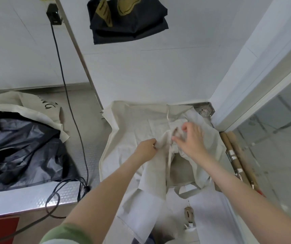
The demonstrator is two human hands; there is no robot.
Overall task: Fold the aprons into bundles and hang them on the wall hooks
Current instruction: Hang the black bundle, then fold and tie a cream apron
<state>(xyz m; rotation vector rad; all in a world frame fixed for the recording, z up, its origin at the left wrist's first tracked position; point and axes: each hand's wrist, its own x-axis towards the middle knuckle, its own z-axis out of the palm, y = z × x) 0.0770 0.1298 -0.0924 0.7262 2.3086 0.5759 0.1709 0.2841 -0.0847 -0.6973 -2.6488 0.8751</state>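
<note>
1. while the cream cotton apron (132, 124) lies spread over a ledge at the centre of the frame, its lower part hanging off the near edge, both hands work at its middle, apparently gathering it into a bundle.
2. the left hand (147, 147) has its fingers curled tight round a bunch of the cloth, likely to anchor it.
3. the right hand (192, 138) pinches the crumpled fabric with bent fingers, just beside a thin cream strap (167, 115), probably to draw slack inward.
4. a black folded apron with gold print (127, 20) already hangs on the white wall at the top centre; its hook is hidden.
5. at the left, a textured steel counter (18, 199) carries a crumpled shiny black cloth (23, 148) and a second cream cloth with dark lettering (35, 104), likely aprons not yet folded.
6. a black cable (65, 85) runs down from a black adapter (53, 14) at the upper left and across the counter.
7. brown cardboard tubes (238, 161) crowd the apron's right edge, where a dangling strap could snag.
</note>
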